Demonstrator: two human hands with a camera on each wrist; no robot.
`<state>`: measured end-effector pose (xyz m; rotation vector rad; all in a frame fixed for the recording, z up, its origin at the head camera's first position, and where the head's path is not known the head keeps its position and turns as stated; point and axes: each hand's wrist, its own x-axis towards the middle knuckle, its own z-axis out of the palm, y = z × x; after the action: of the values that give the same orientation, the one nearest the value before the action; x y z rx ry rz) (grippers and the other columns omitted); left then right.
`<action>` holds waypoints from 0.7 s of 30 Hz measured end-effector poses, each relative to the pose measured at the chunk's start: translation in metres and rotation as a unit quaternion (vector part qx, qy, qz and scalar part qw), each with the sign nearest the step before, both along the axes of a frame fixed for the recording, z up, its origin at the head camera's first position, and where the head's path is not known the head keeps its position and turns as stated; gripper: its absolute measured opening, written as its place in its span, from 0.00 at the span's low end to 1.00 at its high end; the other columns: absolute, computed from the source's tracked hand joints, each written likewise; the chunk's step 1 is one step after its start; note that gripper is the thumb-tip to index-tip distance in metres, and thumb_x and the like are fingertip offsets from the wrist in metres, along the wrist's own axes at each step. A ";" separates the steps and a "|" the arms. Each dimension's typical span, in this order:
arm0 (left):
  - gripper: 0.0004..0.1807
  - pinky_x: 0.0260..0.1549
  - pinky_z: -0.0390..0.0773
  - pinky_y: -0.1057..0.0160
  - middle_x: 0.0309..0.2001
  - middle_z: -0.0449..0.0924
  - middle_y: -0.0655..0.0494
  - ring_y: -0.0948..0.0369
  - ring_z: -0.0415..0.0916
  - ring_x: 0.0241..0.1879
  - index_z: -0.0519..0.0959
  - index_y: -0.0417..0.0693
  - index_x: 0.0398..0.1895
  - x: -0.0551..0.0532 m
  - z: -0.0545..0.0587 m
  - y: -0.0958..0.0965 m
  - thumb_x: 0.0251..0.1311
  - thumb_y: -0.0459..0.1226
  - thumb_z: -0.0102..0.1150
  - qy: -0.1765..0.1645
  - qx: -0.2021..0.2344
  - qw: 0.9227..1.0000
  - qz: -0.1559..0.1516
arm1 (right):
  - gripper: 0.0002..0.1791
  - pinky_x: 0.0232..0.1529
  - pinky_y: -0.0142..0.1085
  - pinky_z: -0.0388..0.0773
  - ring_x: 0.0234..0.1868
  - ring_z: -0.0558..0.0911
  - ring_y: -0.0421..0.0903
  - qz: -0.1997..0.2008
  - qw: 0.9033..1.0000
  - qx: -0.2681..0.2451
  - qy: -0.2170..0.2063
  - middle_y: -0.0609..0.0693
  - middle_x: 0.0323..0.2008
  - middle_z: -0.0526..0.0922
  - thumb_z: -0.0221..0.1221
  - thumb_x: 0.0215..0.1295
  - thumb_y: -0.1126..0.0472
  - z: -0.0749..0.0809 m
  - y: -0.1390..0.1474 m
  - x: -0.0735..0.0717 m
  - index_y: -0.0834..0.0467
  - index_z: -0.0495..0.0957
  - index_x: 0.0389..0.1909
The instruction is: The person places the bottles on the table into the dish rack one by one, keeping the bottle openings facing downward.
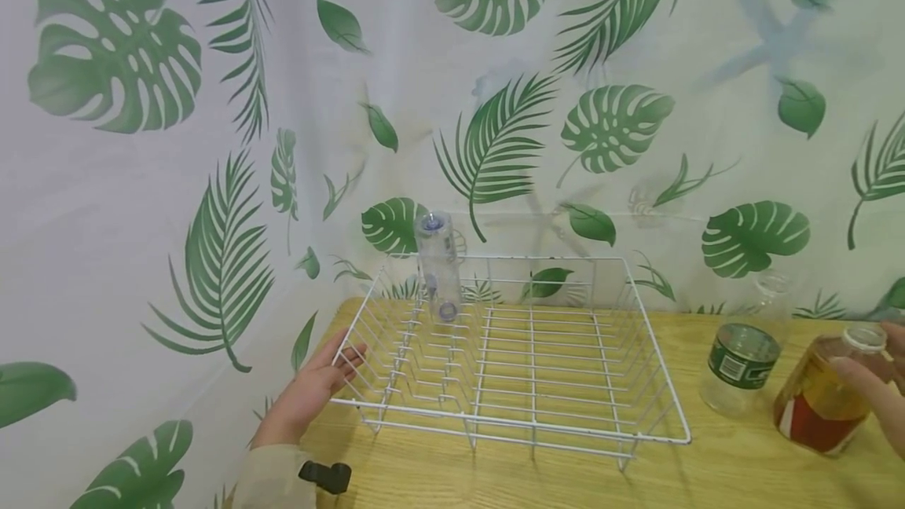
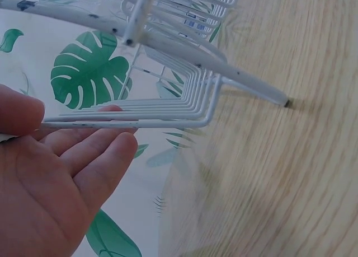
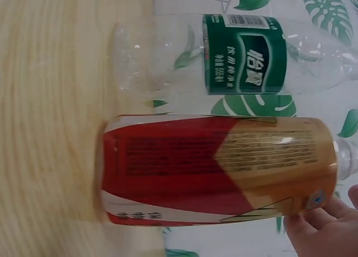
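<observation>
A white wire dish rack [image 1: 533,415] stands on the wooden table. My left hand [image 1: 321,383] holds its left side, the thumb over a rim wire and the fingers stretched out behind the wires, as the left wrist view shows. A clear plastic bottle [image 1: 440,269] stands on end in the rack's back left part. At the right, my right hand [image 1: 880,387] reaches around the top of a red and amber bottle [image 3: 224,170]. Its fingertips are at the bottle's shoulder, beside the uncapped neck. That bottle stands upright on the table.
Just left of the amber bottle stands a clear water bottle [image 1: 738,360] with a green label. A white curtain [image 1: 396,85] with green leaves hangs behind and to the left of the table [image 1: 566,485]. A black strap [image 1: 325,476] is on my left wrist.
</observation>
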<state>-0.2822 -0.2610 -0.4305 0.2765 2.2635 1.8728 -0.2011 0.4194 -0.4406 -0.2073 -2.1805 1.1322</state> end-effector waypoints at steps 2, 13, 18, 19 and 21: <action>0.42 0.72 0.52 0.42 0.75 0.57 0.35 0.40 0.53 0.74 0.37 0.43 0.82 0.001 0.000 0.000 0.63 0.22 0.30 -0.001 -0.006 1.000 0.004 | 0.33 0.49 0.13 0.64 0.52 0.72 0.21 0.014 0.999 -0.010 0.031 0.30 0.61 0.72 0.59 0.72 0.65 -0.021 0.017 -0.010 0.47 0.63 0.75; 0.46 0.72 0.45 0.39 0.72 0.46 0.17 0.31 0.44 0.73 0.27 0.30 0.77 -0.006 0.002 0.002 0.54 0.16 0.28 0.009 0.055 0.998 -0.032 | 0.39 0.36 0.12 0.66 0.40 0.69 0.16 0.069 0.995 -0.066 -0.034 0.19 0.44 0.68 0.63 0.69 0.66 -0.032 0.010 -0.004 0.33 0.58 0.71; 0.45 0.72 0.49 0.42 0.73 0.50 0.21 0.34 0.49 0.74 0.31 0.33 0.79 -0.004 0.001 0.002 0.56 0.17 0.28 0.003 0.036 0.999 -0.017 | 0.39 0.31 0.16 0.67 0.37 0.63 0.17 0.063 0.990 -0.059 -0.111 0.20 0.43 0.61 0.63 0.71 0.56 -0.039 0.014 -0.003 0.29 0.50 0.69; 0.44 0.72 0.48 0.42 0.73 0.49 0.21 0.34 0.48 0.74 0.30 0.33 0.79 -0.004 0.001 0.003 0.57 0.17 0.28 0.001 0.039 0.999 -0.018 | 0.38 0.30 0.17 0.67 0.37 0.63 0.17 0.065 0.989 -0.061 -0.115 0.20 0.43 0.60 0.63 0.71 0.56 -0.041 0.015 -0.003 0.28 0.50 0.68; 0.45 0.72 0.49 0.42 0.72 0.49 0.20 0.34 0.48 0.74 0.30 0.32 0.79 -0.004 0.000 0.004 0.55 0.17 0.28 -0.002 0.045 0.999 -0.020 | 0.36 0.30 0.18 0.70 0.37 0.66 0.17 0.078 0.988 -0.077 -0.107 0.19 0.42 0.63 0.63 0.70 0.60 -0.044 0.017 -0.003 0.25 0.53 0.62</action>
<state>-0.2864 -0.2572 -0.4300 0.3279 2.1586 1.9556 -0.2043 0.4361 -0.4847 -0.2402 -2.3297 1.4264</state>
